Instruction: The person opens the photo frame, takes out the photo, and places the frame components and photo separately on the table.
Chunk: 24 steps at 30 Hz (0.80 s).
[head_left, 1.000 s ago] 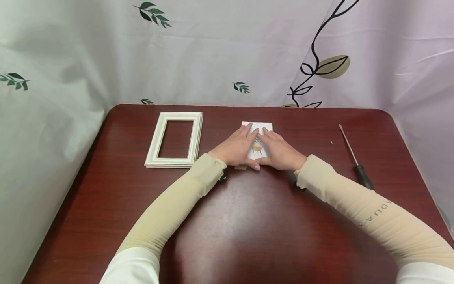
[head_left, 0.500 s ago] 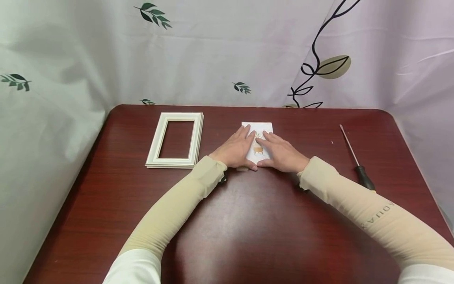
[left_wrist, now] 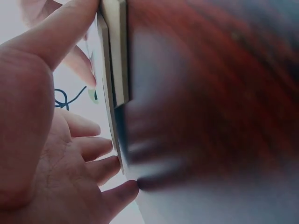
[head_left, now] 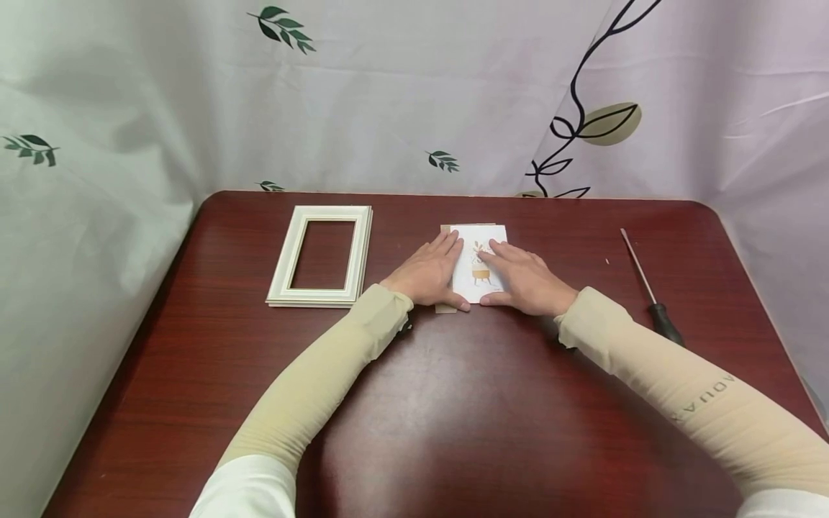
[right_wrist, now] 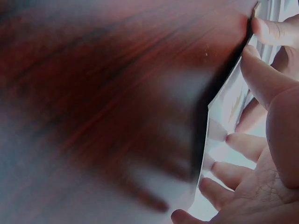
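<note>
A white card (head_left: pixel 468 252) printed with a plant in an orange pot lies over a tan backing board (head_left: pixel 445 228), whose left and far edges show. My left hand (head_left: pixel 427 275) rests along the left side, fingers extended, thumb at the near edge. On the card's right side lies my right hand (head_left: pixel 527 279), index finger over the print and thumb by the near corner. The left wrist view shows the board's thin edge (left_wrist: pixel 106 60) with a thicker tan strip (left_wrist: pixel 119 56) under it. In the right wrist view, fingertips touch the rim of a glossy sheet (right_wrist: pixel 219 123).
An off-white picture frame (head_left: pixel 325 295) with an open middle lies at the table's left. A screwdriver (head_left: pixel 663 320) with a black handle lies at the right, close to my right forearm. Patterned white cloth (head_left: pixel 388 93) hangs behind the dark red table (head_left: pixel 414 432).
The card has slid right with my right hand, uncovering a tan strip of the board on the left. My left hand has stayed nearly in place.
</note>
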Available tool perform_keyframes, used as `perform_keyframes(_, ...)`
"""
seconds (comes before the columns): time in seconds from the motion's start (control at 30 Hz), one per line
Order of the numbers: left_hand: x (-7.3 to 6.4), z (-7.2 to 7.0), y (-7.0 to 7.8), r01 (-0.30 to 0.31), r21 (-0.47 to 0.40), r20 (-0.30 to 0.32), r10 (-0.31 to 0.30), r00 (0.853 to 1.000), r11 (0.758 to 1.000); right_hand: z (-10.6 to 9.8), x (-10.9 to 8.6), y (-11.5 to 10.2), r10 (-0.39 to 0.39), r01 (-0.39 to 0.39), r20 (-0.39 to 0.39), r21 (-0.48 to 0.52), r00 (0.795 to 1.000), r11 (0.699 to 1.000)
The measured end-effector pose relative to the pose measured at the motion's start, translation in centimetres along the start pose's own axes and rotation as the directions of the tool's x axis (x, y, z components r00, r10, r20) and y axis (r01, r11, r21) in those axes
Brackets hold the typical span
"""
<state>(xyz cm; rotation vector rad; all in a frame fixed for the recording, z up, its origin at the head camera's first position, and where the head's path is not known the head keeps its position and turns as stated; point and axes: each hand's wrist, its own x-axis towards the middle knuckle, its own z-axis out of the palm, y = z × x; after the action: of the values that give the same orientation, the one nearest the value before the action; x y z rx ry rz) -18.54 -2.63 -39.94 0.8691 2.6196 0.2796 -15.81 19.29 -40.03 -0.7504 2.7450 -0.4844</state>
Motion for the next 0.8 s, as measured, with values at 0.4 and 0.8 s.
perform_keyframes(0.4, 0.0, -0.2, -0.3, 0.001, 0.025, 0.031, -0.002, 1.000, 1.000, -0.4, -0.6, 0.9, 0.028, -0.029, 0.011, 0.040, 1.000, 0.999)
perform_keyframes(0.8, 0.0, -0.2, -0.2, -0.006, 0.010, 0.021, 0.006, 1.000, 1.000, -0.8, -1.4, 2.5, 0.065, -0.066, 0.026, 0.035, 0.998, 0.997)
